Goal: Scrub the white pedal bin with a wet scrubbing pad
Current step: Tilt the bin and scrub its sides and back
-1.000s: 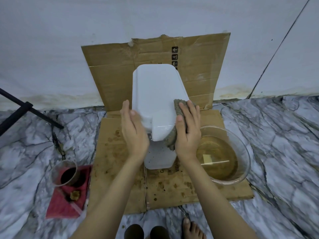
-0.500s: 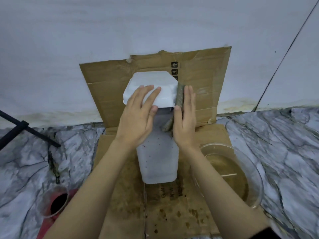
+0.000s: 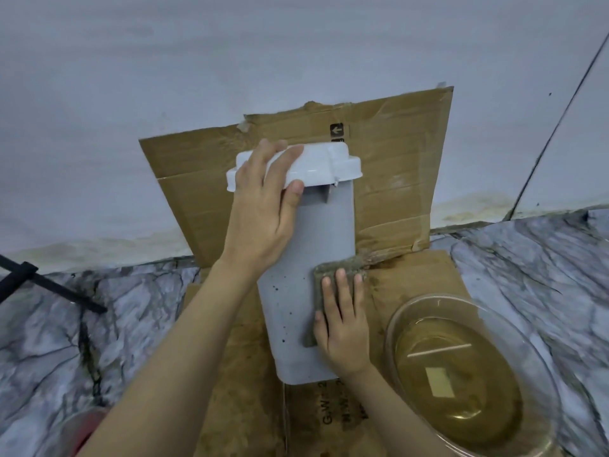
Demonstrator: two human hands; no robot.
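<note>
As the left hand point(image 3: 260, 219) is gripping the white pedal bin point(image 3: 326, 232) by its lid point(image 3: 329, 163), the right hand point(image 3: 344, 324) is pressing the scrubbing pad point(image 3: 339, 267) flat-fingered onto its side. The bin is seeming light, stiff and slick, so likely needing that brace.

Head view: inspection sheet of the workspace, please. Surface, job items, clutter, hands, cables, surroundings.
Surface: stained cardboard on a marble-pattern floor, with its back flap up against the wall.
Job's things: white pedal bin tipped with its lid toward the wall and dark specks on its side. The scrubbing pad lies on the bin's right edge.
Clutter: glass bowl of brownish water at right; blurred red thing at lower left.
Hands: left hand grips the lid; right hand presses the pad with flat fingers.
Cables: nothing seen.
Surroundings: white wall, stained at its base; black bar at left.
</note>
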